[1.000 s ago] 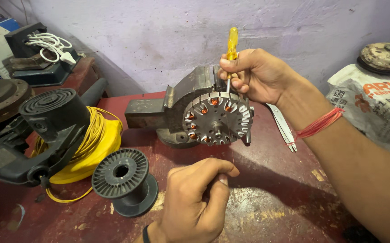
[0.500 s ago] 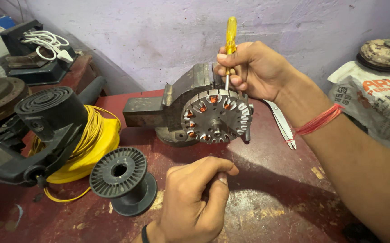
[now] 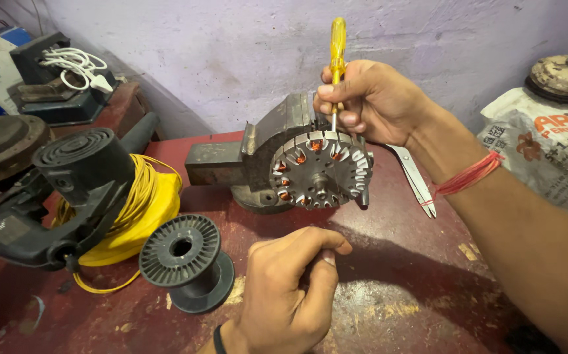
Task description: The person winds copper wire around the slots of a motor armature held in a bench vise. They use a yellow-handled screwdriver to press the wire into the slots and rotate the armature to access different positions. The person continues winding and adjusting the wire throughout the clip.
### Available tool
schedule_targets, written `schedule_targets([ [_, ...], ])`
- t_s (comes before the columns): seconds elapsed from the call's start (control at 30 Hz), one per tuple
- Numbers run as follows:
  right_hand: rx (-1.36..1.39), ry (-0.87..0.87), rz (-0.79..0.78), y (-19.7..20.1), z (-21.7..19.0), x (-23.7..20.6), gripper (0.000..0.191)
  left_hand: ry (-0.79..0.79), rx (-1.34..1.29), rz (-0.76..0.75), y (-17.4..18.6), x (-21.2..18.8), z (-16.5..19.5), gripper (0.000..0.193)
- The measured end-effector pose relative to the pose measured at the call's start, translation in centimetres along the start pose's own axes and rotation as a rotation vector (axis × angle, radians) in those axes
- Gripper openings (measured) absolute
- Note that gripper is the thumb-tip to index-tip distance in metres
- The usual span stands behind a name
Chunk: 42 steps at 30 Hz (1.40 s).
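Observation:
A round metal stator [image 3: 320,172] with copper-wound slots is clamped in a dark bench vise [image 3: 258,154] on the red workbench [image 3: 402,275]. My right hand [image 3: 372,98] grips a yellow-handled screwdriver [image 3: 337,46] upright, its tip touching the stator's top edge. My left hand [image 3: 287,295] hovers low in front of the stator, fingers pinched together; whether it holds a thin wire I cannot tell. A red thread circles my right wrist.
An empty black spool [image 3: 182,259] stands left of my left hand. Beside it lie a coil of yellow wire [image 3: 143,203] and a black power tool [image 3: 61,196]. Scissors [image 3: 415,177] rest behind my right forearm. A printed sack [image 3: 546,144] sits at right.
My right hand and the screwdriver have kept their place on the stator; the view has shifted slightly. My left hand stays pinched in the same spot.

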State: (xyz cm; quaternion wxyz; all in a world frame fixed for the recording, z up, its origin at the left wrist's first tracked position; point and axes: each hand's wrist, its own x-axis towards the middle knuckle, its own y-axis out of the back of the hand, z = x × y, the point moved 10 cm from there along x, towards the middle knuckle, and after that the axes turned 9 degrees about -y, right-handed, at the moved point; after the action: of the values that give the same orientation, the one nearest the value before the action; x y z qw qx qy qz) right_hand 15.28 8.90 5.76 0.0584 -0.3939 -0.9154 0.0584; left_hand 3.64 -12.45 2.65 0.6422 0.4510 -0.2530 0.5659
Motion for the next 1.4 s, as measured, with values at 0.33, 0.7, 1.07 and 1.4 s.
schedule_targets([
  [0.33,0.229,0.022,-0.033,1.9,0.8,0.0,0.004,0.014,-0.010,0.004,0.1,-0.1,0.0,0.013],
  [0.7,0.203,-0.036,-0.062,1.8,1.1,-0.3,0.010,0.039,-0.011,-0.004,-0.1,-0.1,-0.2,0.013],
  [1.07,0.201,-0.069,-0.111,1.5,1.3,-0.4,0.006,0.026,-0.032,0.010,0.0,0.1,0.1,0.012],
  [1.4,0.144,-0.042,-0.044,1.8,1.2,-0.4,0.008,0.029,-0.015,0.010,-0.2,0.0,-0.1,0.013],
])
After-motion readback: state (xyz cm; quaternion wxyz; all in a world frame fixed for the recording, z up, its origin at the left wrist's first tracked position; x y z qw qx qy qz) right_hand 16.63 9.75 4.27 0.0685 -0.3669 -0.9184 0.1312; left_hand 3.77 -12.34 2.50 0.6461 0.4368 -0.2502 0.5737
